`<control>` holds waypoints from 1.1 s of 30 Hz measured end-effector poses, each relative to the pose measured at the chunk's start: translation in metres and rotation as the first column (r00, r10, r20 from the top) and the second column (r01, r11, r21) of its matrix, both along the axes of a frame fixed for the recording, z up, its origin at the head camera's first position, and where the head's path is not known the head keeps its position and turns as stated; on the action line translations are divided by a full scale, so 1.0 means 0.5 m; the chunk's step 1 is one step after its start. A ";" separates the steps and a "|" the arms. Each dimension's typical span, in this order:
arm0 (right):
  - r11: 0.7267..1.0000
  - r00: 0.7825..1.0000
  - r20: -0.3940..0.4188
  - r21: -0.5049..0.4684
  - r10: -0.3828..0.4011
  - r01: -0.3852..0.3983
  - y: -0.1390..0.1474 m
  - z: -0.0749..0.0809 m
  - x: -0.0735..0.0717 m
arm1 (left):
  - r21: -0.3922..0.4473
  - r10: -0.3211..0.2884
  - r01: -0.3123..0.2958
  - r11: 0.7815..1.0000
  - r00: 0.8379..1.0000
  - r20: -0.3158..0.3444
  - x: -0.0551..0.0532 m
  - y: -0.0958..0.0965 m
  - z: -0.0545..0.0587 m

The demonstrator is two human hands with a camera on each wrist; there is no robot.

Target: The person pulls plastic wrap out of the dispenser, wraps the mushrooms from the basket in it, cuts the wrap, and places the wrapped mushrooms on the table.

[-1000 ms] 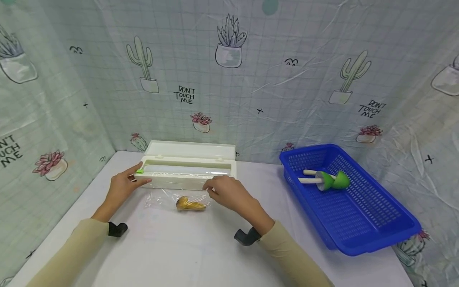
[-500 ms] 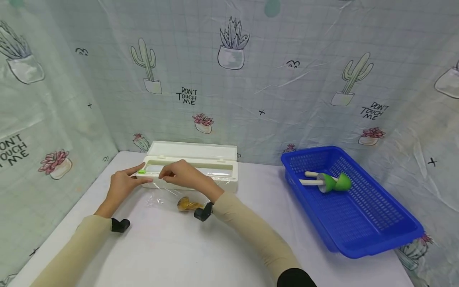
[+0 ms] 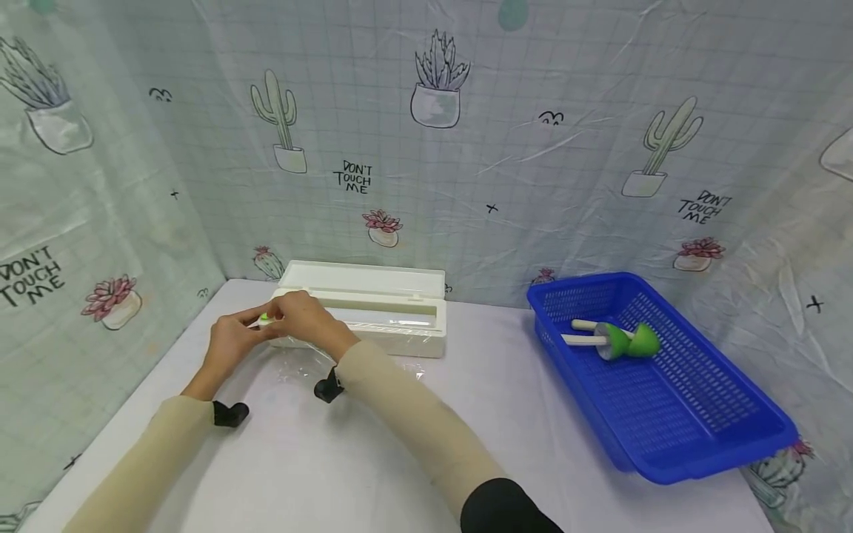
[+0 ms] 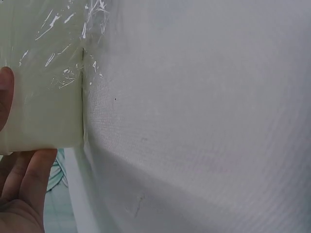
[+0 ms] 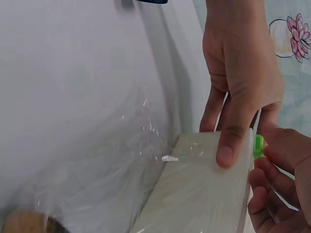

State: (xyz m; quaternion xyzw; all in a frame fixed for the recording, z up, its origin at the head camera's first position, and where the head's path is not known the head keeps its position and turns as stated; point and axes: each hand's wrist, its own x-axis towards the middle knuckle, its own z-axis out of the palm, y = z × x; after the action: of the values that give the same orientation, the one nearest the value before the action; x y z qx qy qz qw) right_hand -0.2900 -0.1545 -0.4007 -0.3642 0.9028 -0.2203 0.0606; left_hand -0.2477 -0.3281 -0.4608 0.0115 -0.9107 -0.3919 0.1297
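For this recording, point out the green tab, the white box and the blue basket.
Green tab (image 5: 259, 145): right wrist view, on its exposed side.
White box (image 3: 363, 278): head view, on its raised lid.
Blue basket (image 3: 663, 411): head view, on its bare floor.

This is a small work spot, like a little booth, with a desk (image 3: 373, 474) under a white cloth (image 4: 194, 97). A big sheet (image 3: 533, 170) hangs close behind the desk and on both sides, like soft walls. The sheet is wrinkly and has thin square lines, drawings of cactus plants (image 3: 277, 111) in pots, and the words "DON'T TOUCH ME" (image 3: 353, 177). The white box (image 3: 415, 345) of clear wrap (image 5: 97, 174) and the blue basket (image 3: 673, 407) look like kitchen things. It is hard to tell what bigger room this is.
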 end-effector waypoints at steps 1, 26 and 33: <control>1.000 1.000 -0.017 0.013 -0.018 0.018 -0.008 -0.001 0.001 | -0.013 0.011 -0.011 1.000 1.000 0.003 0.001 0.000 0.000; 0.967 0.975 -0.143 0.166 -0.172 0.195 -0.031 0.007 0.004 | 0.074 0.018 -0.022 0.997 0.998 0.056 -0.002 0.007 0.002; 0.968 0.990 -0.135 0.241 -0.042 0.074 0.121 0.049 -0.009 | 0.063 0.002 -0.005 0.998 0.999 0.039 -0.006 0.004 0.012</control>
State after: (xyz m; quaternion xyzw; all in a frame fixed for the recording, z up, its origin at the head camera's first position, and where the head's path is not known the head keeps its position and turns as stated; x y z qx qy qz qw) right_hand -0.2946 -0.0939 -0.3762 -0.3407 0.9354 -0.0850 0.0403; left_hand -0.2504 -0.3261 -0.4548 0.0248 -0.9003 -0.4199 0.1120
